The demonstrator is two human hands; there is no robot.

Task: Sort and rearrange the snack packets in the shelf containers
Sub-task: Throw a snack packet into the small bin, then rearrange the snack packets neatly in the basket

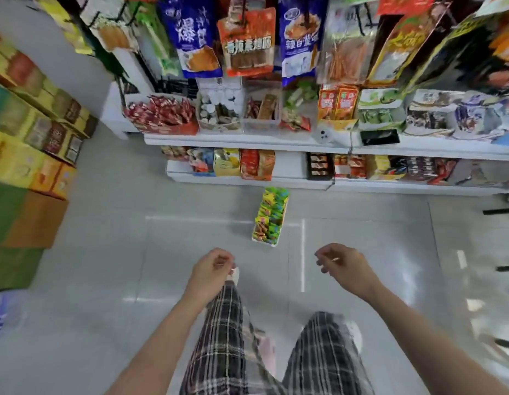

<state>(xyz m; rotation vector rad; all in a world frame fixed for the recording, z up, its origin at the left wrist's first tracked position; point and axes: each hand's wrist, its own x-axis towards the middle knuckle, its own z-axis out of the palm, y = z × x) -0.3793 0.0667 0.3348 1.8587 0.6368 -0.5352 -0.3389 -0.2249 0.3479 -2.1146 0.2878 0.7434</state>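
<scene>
A narrow white container [271,243] full of green, yellow and orange snack packets [271,212] stands on the floor in front of the shelf. My left hand [212,267] hangs below and left of it, fingers loosely curled, holding nothing. My right hand [340,262] hangs below and right of the container, also loosely curled and holding nothing. Neither hand touches the container. On the upper shelf [233,139] stand several containers: red packets [162,112], a clear bin [261,109] with a few packets, orange packets [337,102].
Large snack bags [247,41] hang on hooks above the shelf. The lower shelf [247,182] holds more packets. Stacked cardboard boxes [28,166] line the left side. Grey floor tiles [105,280] lie around my legs in plaid trousers [224,337].
</scene>
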